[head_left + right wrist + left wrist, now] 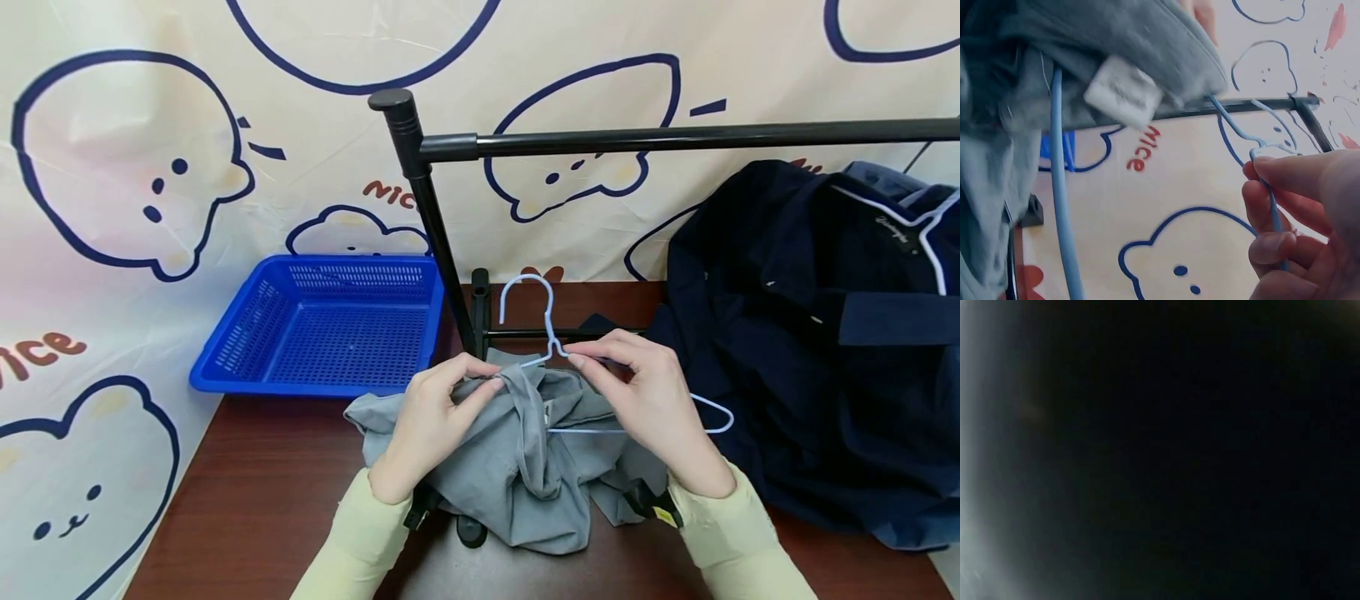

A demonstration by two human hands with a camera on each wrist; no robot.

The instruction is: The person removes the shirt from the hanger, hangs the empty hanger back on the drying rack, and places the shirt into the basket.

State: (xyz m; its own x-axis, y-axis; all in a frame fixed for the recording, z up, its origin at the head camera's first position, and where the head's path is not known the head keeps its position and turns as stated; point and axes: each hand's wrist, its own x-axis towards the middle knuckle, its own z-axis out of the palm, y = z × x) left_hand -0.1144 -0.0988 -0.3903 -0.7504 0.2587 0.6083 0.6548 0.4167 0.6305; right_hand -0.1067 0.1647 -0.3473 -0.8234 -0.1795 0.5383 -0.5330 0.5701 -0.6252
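Observation:
A grey garment (487,467) lies bunched in front of me, with a light blue hanger (550,317) partly inside it. My left hand (435,417) pinches the garment's edge just left of the hanger's neck. With thumb and fingers, my right hand (648,392) grips the hanger's shoulder close below the hook. The hanger's right end sticks out bare past that hand, while its left side is hidden under the cloth. In the right wrist view, a white label (1124,94) hangs from the garment (1129,31) beside the hanger's lower bar (1060,187). The left wrist view is almost black.
A black rack's top rail (675,136) runs across behind my hands, its upright (435,225) to the left. A blue plastic basket (322,390) stands on the brown table (247,492) at the left. Dark navy clothes (787,400) hang at the right.

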